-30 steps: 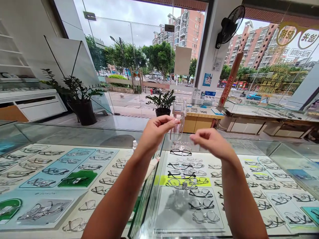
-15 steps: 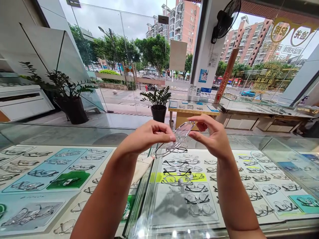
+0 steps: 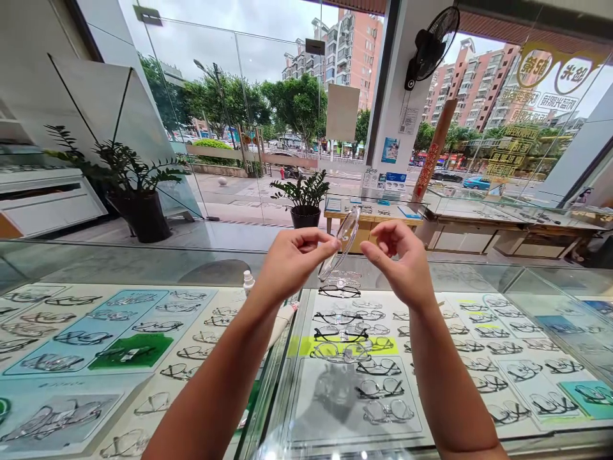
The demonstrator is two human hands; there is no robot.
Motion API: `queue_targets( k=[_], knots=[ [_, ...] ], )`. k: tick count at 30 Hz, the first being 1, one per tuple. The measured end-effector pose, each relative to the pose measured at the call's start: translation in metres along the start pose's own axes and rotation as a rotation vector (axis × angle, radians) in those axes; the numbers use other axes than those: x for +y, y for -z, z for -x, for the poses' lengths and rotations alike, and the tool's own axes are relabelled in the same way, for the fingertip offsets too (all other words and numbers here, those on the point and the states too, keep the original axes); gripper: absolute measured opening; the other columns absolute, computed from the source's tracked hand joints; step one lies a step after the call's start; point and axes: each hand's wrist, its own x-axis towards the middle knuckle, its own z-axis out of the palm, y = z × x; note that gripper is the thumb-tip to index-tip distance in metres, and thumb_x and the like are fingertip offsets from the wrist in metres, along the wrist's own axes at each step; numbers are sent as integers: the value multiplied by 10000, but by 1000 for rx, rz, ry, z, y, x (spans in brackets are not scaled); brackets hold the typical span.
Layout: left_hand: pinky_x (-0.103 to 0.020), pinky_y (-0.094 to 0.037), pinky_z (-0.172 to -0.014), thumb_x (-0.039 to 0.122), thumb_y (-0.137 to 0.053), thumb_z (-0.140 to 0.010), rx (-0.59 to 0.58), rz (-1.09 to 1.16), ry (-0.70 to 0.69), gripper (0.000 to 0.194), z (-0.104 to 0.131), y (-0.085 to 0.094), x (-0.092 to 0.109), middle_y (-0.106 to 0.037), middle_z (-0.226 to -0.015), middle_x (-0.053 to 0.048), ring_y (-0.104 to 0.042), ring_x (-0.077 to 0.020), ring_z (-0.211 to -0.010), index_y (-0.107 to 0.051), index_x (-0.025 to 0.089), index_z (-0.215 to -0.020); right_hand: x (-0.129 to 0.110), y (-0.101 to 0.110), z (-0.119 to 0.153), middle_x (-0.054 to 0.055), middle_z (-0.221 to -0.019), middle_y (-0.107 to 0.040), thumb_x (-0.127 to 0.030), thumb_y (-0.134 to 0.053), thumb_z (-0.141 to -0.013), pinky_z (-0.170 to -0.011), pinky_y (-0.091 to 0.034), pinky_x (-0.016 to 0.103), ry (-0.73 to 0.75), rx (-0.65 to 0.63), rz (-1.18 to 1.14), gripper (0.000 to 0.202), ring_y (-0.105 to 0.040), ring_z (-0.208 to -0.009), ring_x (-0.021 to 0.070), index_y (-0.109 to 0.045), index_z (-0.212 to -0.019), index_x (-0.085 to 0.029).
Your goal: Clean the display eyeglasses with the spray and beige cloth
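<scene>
A pair of clear-framed eyeglasses [image 3: 352, 231] is held up above the glass display counter [image 3: 297, 441], tilted steeply so that its lenses are seen nearly edge-on. My left hand [image 3: 306, 255] pinches it near the middle between thumb and fingers. To the right, my right hand [image 3: 400, 259] is apart from the glasses, thumb and curled fingers separated by a gap with nothing in it. Under both hands, several pairs of glasses lie in rows inside the counter, among them a black-framed pair [image 3: 340, 333] on a yellow-green strip.
A small white bottle [image 3: 248, 281] stands behind my left forearm. More eyeglasses lie to the left, some on a green card [image 3: 131, 351]. Past the counter are a potted plant [image 3: 304, 207], a second display table [image 3: 364, 223], a wall fan [image 3: 431, 48] and large windows.
My right hand has let go of the eyeglasses and moved slightly away. The glasses have turned more upright in my left hand. The white bottle has come into view.
</scene>
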Motion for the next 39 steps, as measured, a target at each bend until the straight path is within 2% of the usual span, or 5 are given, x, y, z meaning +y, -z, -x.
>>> queue_targets(
  k=[8, 17, 29, 35, 39],
  knots=[
    [-291, -439, -574, 491, -850, -826, 216, 58, -94, 280, 5, -30, -12, -743, -707, -40, -591, -158, -630, -850, 210, -824, 10, -22, 4, -33, -703, -549, -428, -739, -953, -591, -330, 304, -77, -66, -53, 228, -419, -630, 126, -705, -888, -212],
    [-334, -515, -769, 397, -825, -857, 237, -70, -214, 163, -6, -11, -17, -782, -936, -55, -681, -199, -886, -824, 239, -817, 12, -12, 0, 5, -738, -698, -423, -742, -939, -569, -430, 295, -90, 67, -16, 226, -563, -603, 136, -787, -933, -201],
    [-371, -577, -902, 456, -808, -866, -20, -59, -138, 253, -16, 8, -25, -785, -937, -65, -722, -205, -904, -767, 208, -836, 11, 3, -4, 54, -984, -827, -341, -622, -1021, -795, -561, 382, 129, 466, 471, 231, -700, -748, 190, -792, -1118, -219],
    [-322, -559, -795, 469, -814, -869, -36, 41, -147, 266, -21, 7, -31, -744, -888, -58, -668, -177, -830, -764, 211, -830, 5, 0, -1, 53, -1049, -796, -305, -626, -1005, -795, -542, 390, 178, 424, 418, 220, -668, -756, 189, -714, -1199, -247],
    [-322, -551, -788, 470, -818, -870, -14, 61, -124, 271, -21, 3, -32, -743, -897, -63, -660, -179, -821, -770, 206, -837, -4, -4, 3, 63, -1042, -786, -296, -595, -1031, -857, -547, 426, 251, 158, 413, 167, -704, -857, 229, -751, -1083, -266]
  ],
)
